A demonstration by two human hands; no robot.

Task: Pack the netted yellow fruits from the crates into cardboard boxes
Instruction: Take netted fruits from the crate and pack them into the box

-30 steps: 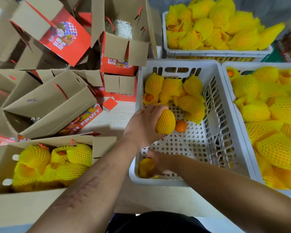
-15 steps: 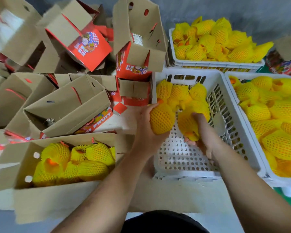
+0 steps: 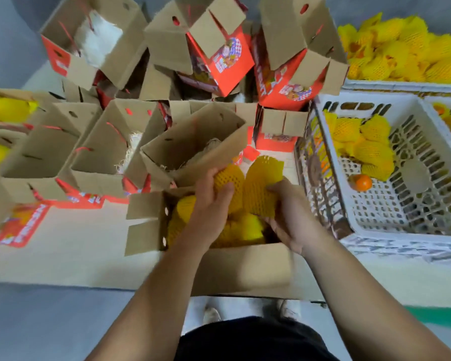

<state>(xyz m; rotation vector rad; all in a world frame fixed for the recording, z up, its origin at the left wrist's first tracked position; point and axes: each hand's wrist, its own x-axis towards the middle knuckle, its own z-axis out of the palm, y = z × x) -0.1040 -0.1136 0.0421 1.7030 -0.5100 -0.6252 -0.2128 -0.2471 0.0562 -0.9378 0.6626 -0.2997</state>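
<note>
Head-worn view, looking steeply down, close

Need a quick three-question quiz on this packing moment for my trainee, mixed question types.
1. True or false: both hands hold a netted fruit over the open cardboard box.
2. What lies bare, without netting, in the near white crate?
3. The box under the hands is: A) empty B) already holding netted fruits C) closed.

Key:
1. True: left hand grips one netted fruit, right hand another.
2. An orange fruit.
3. B
</note>
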